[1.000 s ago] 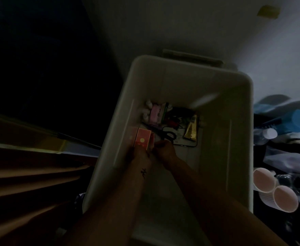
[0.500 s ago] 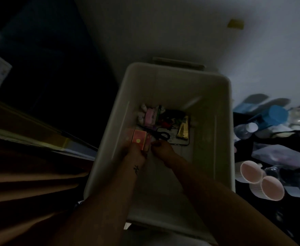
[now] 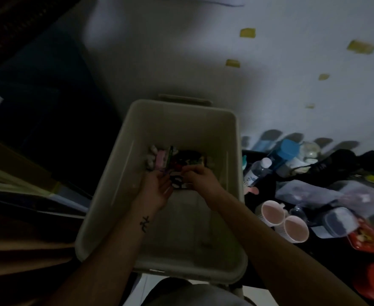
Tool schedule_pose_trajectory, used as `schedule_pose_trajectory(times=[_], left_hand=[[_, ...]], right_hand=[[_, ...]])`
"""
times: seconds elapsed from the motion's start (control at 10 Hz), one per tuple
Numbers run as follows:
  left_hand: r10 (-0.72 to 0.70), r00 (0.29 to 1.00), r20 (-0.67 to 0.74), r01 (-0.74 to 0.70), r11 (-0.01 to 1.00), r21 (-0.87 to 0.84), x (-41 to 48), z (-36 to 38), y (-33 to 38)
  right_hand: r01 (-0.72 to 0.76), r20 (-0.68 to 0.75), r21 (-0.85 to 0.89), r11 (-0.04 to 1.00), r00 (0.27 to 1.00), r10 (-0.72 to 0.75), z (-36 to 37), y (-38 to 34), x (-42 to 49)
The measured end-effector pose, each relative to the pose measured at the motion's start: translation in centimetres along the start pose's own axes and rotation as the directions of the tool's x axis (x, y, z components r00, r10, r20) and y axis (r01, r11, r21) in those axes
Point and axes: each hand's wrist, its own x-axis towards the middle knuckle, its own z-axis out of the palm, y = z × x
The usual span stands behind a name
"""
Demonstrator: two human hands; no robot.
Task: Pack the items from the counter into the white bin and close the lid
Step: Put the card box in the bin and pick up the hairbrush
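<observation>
Bin: we see the white bin (image 3: 181, 129) standing open at the centre, with no lid on it, just beside the counter (image 3: 267, 188).
Bin contents: all lie at its far end. There are white lumps (image 3: 151, 156), a pink pack (image 3: 160, 159) and dark packets (image 3: 190, 159), with black-handled scissors (image 3: 177, 182) nearer us. The near half of the floor is bare.
Left hand (image 3: 157, 191): inside the bin with the palm turned inward and the fingers fairly straight against the pile. We see nothing held in it.
Right hand (image 3: 203, 182): inside the bin with its fingers curled over the dark packets. We cannot tell whether it grips anything.
Scissors: they lie between the two hands.
Counter: to the right it holds two pink cups (image 3: 272, 212), a bottle (image 3: 257, 170), a blue-lidded jar (image 3: 288, 149), clear bags (image 3: 309, 191) and a red packet (image 3: 365, 237).
</observation>
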Motion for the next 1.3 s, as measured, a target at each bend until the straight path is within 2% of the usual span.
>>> schedule_pose_trajectory(times=[0.1, 0.2, 0.3, 0.4, 0.6, 0.8, 1.0, 1.1, 1.2, 1.3], left_hand=[[0.051, 0.989, 0.138, -0.048, 0.998, -0.028, -1.0, 1.7, -0.5], [0.11, 0.978, 0.177, -0.1, 0.993, -0.064, -3.5, 4.4, -0.6], [0.111, 0.954, 0.279, -0.084, 0.991, -0.104, -6.5, 7.3, -1.2], [0.073, 0.935, 0.346, -0.045, 0.995, -0.088, -9.1, 10.5, -2.8], [0.035, 0.921, 0.388, -0.027, 0.999, -0.026, -11.2, 15.2, -6.8], [0.029, 0.926, 0.376, -0.05, 0.998, 0.047, -12.1, 18.7, -11.5], [0.05, 0.973, 0.225, -0.073, 0.993, 0.094, -9.7, 20.0, -17.4], [0.076, 0.981, 0.178, -0.093, 0.992, 0.088, -7.6, 20.0, -19.5], [0.082, 0.989, 0.123, -0.089, 0.994, 0.061, -6.4, 19.8, -20.3], [0.083, 0.994, 0.071, -0.085, 0.996, 0.023, -5.2, 19.6, -20.6]], right_hand=[[0.067, -0.012, 0.015, 0.998, 0.998, -0.067, -2.4, -1.1, -1.7], [0.123, -0.041, 0.134, 0.983, 0.992, -0.118, -5.4, -2.6, -3.9], [0.192, -0.079, 0.277, 0.942, 0.981, -0.176, -9.4, -3.7, -6.3], [0.221, -0.112, 0.335, 0.916, 0.975, -0.194, -13.4, -3.6, -8.1], [0.178, -0.171, 0.357, 0.917, 0.978, -0.123, -19.6, -1.1, -8.9], [0.101, -0.134, 0.256, 0.961, 0.989, -0.068, -23.7, 2.8, -7.1], [0.033, -0.078, 0.1, 0.994, 0.997, -0.026, -25.9, 5.7, -3.7], [0.042, -0.038, -0.08, 0.996, 0.998, -0.045, -26.6, 7.0, -1.6], [0.075, -0.025, -0.294, 0.953, 0.996, -0.086, -27.2, 7.8, 0.3], [0.092, 0.058, -0.503, 0.859, 0.996, -0.073, -27.7, 8.4, 2.1]])
